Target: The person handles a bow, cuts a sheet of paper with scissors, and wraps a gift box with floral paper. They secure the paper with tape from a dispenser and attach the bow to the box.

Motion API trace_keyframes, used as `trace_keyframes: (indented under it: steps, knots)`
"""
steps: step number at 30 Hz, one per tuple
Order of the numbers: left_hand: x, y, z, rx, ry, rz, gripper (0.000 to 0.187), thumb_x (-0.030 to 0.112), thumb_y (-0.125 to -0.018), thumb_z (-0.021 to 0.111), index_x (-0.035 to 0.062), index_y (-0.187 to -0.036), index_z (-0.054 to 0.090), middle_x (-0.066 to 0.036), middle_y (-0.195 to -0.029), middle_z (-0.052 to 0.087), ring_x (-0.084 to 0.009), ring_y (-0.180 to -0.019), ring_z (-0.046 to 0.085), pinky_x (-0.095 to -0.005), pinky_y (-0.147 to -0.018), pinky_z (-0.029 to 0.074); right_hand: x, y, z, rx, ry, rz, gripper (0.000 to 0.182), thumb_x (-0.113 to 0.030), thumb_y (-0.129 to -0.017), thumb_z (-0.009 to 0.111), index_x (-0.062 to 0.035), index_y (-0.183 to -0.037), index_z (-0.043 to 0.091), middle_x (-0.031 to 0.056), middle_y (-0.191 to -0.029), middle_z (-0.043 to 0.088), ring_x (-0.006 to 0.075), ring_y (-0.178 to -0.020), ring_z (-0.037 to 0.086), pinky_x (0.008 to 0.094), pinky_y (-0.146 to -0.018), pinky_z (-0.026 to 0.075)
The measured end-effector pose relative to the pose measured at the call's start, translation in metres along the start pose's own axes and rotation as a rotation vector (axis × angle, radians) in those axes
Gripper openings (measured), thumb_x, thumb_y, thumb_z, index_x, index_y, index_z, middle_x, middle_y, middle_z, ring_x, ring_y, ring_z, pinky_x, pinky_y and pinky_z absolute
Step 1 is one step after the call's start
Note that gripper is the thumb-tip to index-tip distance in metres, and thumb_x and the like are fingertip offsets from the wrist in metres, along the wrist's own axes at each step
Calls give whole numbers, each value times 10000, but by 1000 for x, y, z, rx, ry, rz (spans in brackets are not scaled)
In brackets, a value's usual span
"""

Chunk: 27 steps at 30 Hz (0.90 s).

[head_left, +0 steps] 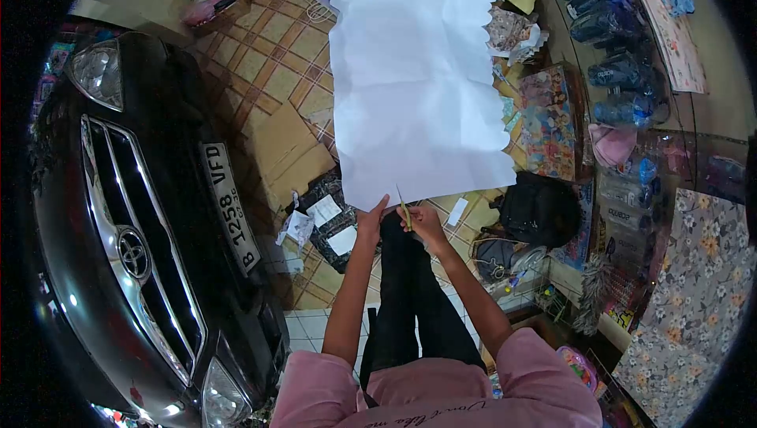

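A large white paper sheet (418,89) spreads out in front of me, with faint creases and a scalloped right edge. My left hand (370,220) pinches its near edge at the lower left, thumb on top. In my right hand (426,225) are scissors (405,215) with yellowish handles, gripped by the fingers. Their thin blades point away from me and lie at the sheet's near edge, just right of my left hand. Whether the blades are parted is too small to tell.
A black car (150,223) stands close on the left. Flattened cardboard (288,152) and a black plastic bag with papers (323,191) lie on the tiled floor (260,41). At right are a black backpack (540,209), a patterned box (550,120) and several blue plastic-wrapped packs (615,73).
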State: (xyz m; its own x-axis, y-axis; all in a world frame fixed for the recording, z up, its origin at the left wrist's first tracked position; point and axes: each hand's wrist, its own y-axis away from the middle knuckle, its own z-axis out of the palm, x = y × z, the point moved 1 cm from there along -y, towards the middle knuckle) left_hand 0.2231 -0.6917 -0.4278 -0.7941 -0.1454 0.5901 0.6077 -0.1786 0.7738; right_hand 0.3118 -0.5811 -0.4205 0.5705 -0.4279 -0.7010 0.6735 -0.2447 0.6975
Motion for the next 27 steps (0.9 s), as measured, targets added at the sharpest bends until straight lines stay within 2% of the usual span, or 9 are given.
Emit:
trace_keyframes:
  steps: [2, 5, 8, 11, 14, 17, 20, 23, 27]
  knots:
    - [-11, -12, -10, 8, -26, -27, 647, 17, -736, 721, 46, -1262, 345, -85, -1137, 518, -212, -993, 555, -272, -783, 471, 1, -2, 1, -3, -6, 1, 365, -330, -822, 670, 27, -891, 648, 40, -660, 587, 99, -581, 559, 226, -538, 453]
    - [-14, -14, -12, 10, -23, -62, 645, 25, -735, 726, 60, -1253, 344, -69, -1105, 534, -210, -942, 579, -259, -632, 480, 3, -3, 2, 16, -33, -30, 363, -329, -821, 671, 25, -894, 648, 44, -665, 588, 98, -591, 559, 225, -539, 451]
    - [-17, -17, -13, -48, 6, -22, 585, 44, -736, 731, 65, -1207, 384, -58, -1044, 564, -183, -905, 591, -263, -526, 429, -3, -3, 2, -13, -8, 6, 341, -323, -825, 668, 13, -879, 648, 39, -672, 583, 98, -604, 560, 227, -542, 450]
    - [-13, -14, -12, -52, -27, -56, 550, 82, -740, 737, 73, -1178, 404, -43, -969, 578, -139, -829, 594, -251, -482, 364, 0, -9, 1, -6, -19, 25, 313, -319, -829, 663, -8, -854, 641, 38, -680, 581, 103, -614, 563, 229, -553, 451]
    - [-5, -8, -8, -45, -75, -73, 533, 116, -747, 737, 78, -1168, 412, -31, -941, 573, -111, -735, 570, -241, -479, 348, -8, -11, 3, -32, -23, 42, 324, -339, -833, 655, -18, -861, 625, 35, -686, 578, 112, -626, 571, 236, -571, 457]
    - [-2, -7, -9, -4, -121, -120, 457, 57, -769, 699, 45, -1157, 458, -42, -976, 578, -138, -792, 578, -273, -692, 513, -19, -6, 5, -51, -157, 114, 352, -360, -831, 652, -14, -887, 612, 35, -696, 583, 120, -644, 577, 240, -586, 460]
    - [-7, -7, -13, -83, -27, -131, 417, 42, -774, 690, 53, -1135, 481, -30, -960, 577, -120, -755, 562, -270, -677, 510, -15, -12, -5, -125, -82, 145, 384, -380, -828, 650, -10, -922, 609, 37, -710, 590, 120, -652, 578, 246, -594, 463]
    - [-2, -3, -10, -97, -66, -126, 412, 33, -773, 690, 52, -1130, 485, -33, -957, 581, -122, -758, 570, -271, -675, 512, -19, -12, -8, -143, -177, -20, 377, -374, -822, 660, -5, -895, 626, 43, -710, 596, 114, -630, 571, 237, -585, 460]
    - [-4, -4, -7, -130, 67, -72, 425, 32, -768, 696, 58, -1136, 485, -44, -994, 588, -147, -829, 595, -273, -688, 512, -20, -18, -3, -65, 2, 74, 367, -356, -817, 672, 9, -837, 640, 38, -694, 593, 103, -609, 563, 225, -570, 455]
